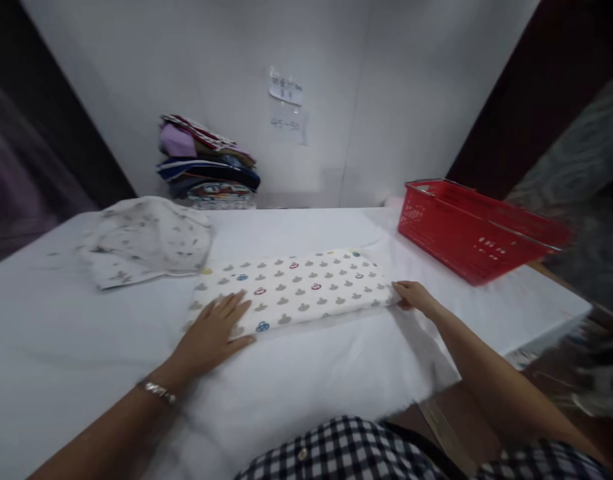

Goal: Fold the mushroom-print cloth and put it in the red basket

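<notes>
Head view: a red perforated basket (pixel 446 233) is placed at the back right of a white-covered table (pixel 306 380), with a thin handle (pixel 516 233) laid along its rim; its contents cannot be made out from this angle. Between the two hands, at the middle of the table, one folded white cloth (pixel 299 287) is laid flat and lengthwise, printed with rows of grey motifs and scattered red and blue ones. Its left end is covered by the left hand (pixel 211 333), held flat and palm down, fingers slightly parted and thumb set off to the side, with nothing grasped. Its right end is met by the right hand (pixel 412 295), fingers partly curled at the corner; whether the fabric is pinched cannot be told. A bracelet (pixel 156 390) is worn on the left wrist. A crumpled white printed cloth (pixel 149 240) is heaped at the back left, just beside the folded piece. A stack of folded fabrics (pixel 209 163) is set at the far edge, before the grey wall (pixel 411 100), to which a paper notice (pixel 285 88) is fixed. White tabletop is exposed between folded cloth and basket, behind the cloth, and in front of it towards the near edge, where a checked garment (pixel 331 453) is seen.
</notes>
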`<state>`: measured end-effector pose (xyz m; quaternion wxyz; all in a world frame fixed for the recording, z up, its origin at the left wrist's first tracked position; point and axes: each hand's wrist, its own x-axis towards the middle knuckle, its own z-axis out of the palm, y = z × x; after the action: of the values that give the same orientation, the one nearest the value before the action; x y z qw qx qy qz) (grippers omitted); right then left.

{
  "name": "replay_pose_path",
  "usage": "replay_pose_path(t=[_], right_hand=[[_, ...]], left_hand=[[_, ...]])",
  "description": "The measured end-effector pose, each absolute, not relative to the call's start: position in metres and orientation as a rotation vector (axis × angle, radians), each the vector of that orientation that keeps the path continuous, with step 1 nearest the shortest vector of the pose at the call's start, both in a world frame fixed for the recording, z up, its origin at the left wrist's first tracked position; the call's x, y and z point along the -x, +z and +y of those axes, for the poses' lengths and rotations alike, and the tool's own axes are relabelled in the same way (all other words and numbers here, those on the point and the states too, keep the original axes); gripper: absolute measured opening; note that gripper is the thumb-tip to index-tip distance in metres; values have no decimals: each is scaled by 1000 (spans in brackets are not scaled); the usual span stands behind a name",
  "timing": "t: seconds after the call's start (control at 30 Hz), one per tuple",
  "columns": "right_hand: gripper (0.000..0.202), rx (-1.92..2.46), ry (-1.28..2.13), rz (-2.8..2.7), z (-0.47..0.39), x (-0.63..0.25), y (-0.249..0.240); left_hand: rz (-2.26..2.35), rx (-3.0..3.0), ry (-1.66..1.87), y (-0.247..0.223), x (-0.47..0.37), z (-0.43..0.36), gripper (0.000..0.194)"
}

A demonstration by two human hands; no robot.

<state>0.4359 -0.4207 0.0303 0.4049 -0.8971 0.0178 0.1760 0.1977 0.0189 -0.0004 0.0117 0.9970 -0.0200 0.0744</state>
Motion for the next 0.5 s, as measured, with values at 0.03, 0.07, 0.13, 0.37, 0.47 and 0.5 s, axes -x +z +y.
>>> replay_pose_path(t=[0.03, 0.07, 0.13, 0.37, 0.47, 0.5], right_hand=[[37, 2285, 473, 36, -417, -436, 31], [40, 2307, 500, 30, -414, -437, 31], [48, 2356, 546, 50, -409, -441, 31], [87, 2193, 487, 140, -406, -434, 34], [92, 2127, 514, 96, -418, -426, 21], [88, 2133, 537, 72, -424, -426, 13]], left_hand=[[-85, -3110, 256, 2, -193, 16, 71], [-92, -3109, 274, 4, -189, 15, 69], [-73, -3105, 288, 8, -184, 14, 62], [117, -3150, 244, 14, -160, 29, 69], [223, -3158, 269, 17, -147, 38, 70], [241, -3147, 255, 17, -143, 41, 69]])
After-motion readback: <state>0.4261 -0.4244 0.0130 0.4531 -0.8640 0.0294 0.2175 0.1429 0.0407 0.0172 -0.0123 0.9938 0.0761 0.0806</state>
